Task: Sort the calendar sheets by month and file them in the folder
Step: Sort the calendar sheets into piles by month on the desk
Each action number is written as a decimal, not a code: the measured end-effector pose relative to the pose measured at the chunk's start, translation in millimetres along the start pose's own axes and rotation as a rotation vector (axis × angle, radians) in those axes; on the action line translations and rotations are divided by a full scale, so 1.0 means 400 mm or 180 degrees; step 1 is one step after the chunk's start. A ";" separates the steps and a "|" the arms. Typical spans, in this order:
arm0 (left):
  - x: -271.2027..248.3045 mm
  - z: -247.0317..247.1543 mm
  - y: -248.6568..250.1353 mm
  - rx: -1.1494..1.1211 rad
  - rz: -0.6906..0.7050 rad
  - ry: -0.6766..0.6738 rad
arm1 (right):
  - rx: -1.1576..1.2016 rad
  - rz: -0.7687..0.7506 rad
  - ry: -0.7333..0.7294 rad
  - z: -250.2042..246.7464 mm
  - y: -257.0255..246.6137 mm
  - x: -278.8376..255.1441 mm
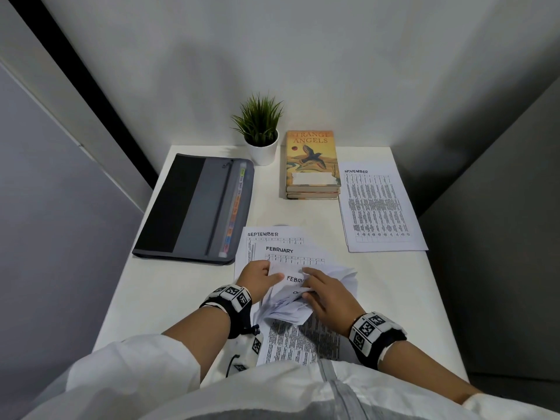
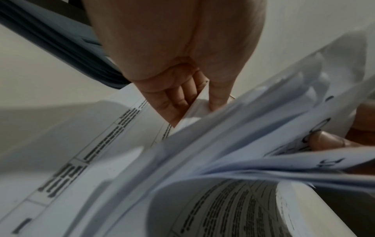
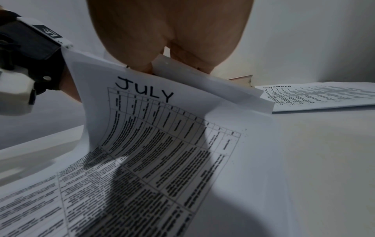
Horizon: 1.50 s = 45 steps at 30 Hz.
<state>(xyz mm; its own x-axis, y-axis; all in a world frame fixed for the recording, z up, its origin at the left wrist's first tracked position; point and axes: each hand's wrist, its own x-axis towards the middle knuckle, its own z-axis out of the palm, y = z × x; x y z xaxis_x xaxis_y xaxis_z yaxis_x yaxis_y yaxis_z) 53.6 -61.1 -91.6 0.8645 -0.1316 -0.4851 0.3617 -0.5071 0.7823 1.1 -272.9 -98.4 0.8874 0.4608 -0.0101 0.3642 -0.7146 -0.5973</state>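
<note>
At the left of the white worktop (image 1: 378, 298) lies a grey and black fabric expanding folder (image 1: 194, 207), closed and flat, with a zip running along it and a row of coloured index tabs (image 1: 233, 207) showing through its clear right edge; the tab writing is too small to read. Behind it, near the wall, stands a small green grass-like plant in a white pot (image 1: 262, 137).

In the middle, near the front edge, the loose stack of white printed calendar sheets (image 1: 291, 301) lies fanned and curled. Flat sheets beyond it are headed "SEPTEMBER" (image 1: 263, 234) and "FEBRUARY" (image 1: 279, 250); a lifted sheet reads "FEBR", the rest hidden by a finger, and one below it shows only "OC". The left hand (image 1: 257, 275) grips the left edge of the lifted sheets, thumb on top and fingers (image 2: 174, 97) curled beneath. The right hand (image 1: 325, 291) pinches sheets from the right side, its fingers bent over them. In the right wrist view a curled sheet headed "JULY" (image 3: 145, 92) hangs from that hand over the worktop.

To the right of the plant a yellow hardback book titled "STRANGE ANGELS" (image 1: 312, 159), with a dark bird on its cover, sits on top of another book (image 1: 312, 195). At far right a separate white sheet headed "NOVEMBER" (image 1: 381, 207) lies flat, apart from the stack.
</note>
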 end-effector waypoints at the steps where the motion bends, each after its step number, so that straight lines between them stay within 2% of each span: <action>1: -0.003 0.002 0.000 -0.0070 -0.0013 -0.0025 | -0.0036 -0.0005 0.0001 0.001 -0.001 0.000; 6: -0.008 0.004 0.007 0.0064 0.0049 0.0088 | -0.0171 -0.0093 0.0151 0.004 -0.005 -0.004; 10: -0.002 0.001 0.009 0.0316 0.0044 0.0198 | 0.0049 -0.0008 0.0133 0.001 -0.007 -0.006; 16: -0.014 0.005 0.010 -0.0049 -0.0044 0.0006 | 0.0033 -0.0027 0.0108 0.006 0.001 -0.005; 22: -0.007 0.005 0.002 0.0193 0.0061 0.0255 | 0.0026 -0.0070 0.0186 0.008 -0.005 -0.008; 30: -0.010 0.018 -0.004 -0.0226 -0.0095 0.0132 | 0.0123 0.0059 0.0142 0.011 -0.001 -0.011; 38: -0.005 0.011 -0.008 0.0069 0.0013 0.0312 | 0.0170 0.0123 0.0185 0.007 -0.006 -0.012; 45: -0.015 0.020 -0.004 -0.0255 -0.0062 0.0190 | 0.0152 0.0115 0.0179 0.010 -0.006 -0.011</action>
<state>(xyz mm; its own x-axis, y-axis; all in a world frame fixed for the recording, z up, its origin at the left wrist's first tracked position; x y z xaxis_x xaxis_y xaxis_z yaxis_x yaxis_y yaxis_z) 45.3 -66.6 -93.1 0.8755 -0.0701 -0.4782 0.4033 -0.4390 0.8029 -4.8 -271.2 -100.3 0.9146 0.4041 0.0119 0.3191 -0.7036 -0.6350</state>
